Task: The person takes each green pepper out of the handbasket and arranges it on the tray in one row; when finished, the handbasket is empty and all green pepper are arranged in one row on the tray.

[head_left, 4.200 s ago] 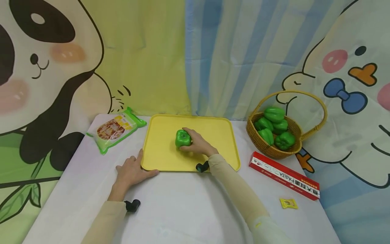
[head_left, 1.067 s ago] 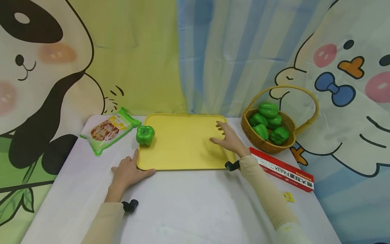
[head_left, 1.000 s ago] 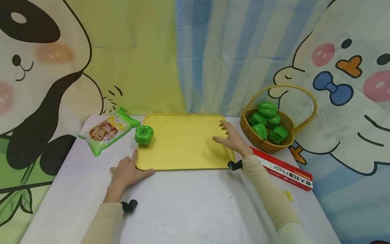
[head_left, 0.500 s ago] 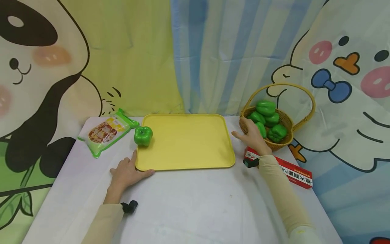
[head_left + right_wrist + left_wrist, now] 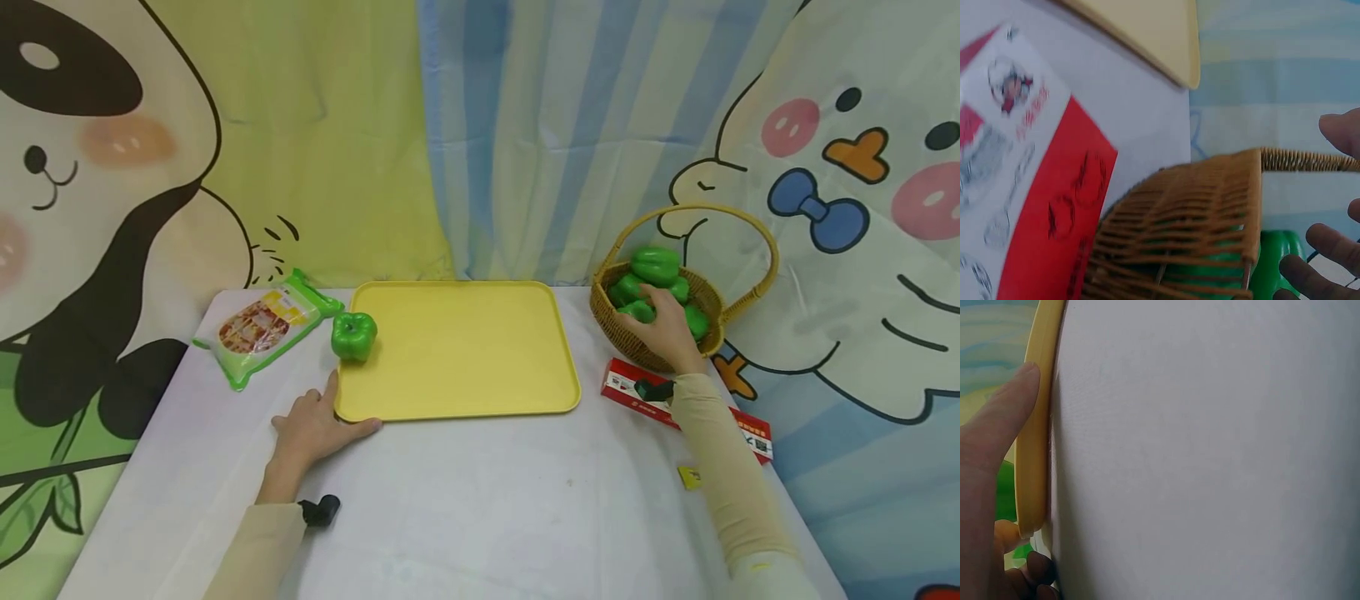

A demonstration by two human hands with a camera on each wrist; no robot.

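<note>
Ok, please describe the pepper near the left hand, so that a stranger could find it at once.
Find the yellow tray on the white table. At its left edge, just beyond the left hand, sits a glossy green pepper. It is the only pepper outside the wicker basket.

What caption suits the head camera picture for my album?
Right hand at glossy green peppers in a tan wicker basket, left hand touching a yellow rectangular tray.

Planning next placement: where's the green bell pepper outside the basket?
In the head view, the green bell pepper sits at the left edge of the yellow tray, right of the green-edged food packet.
</note>
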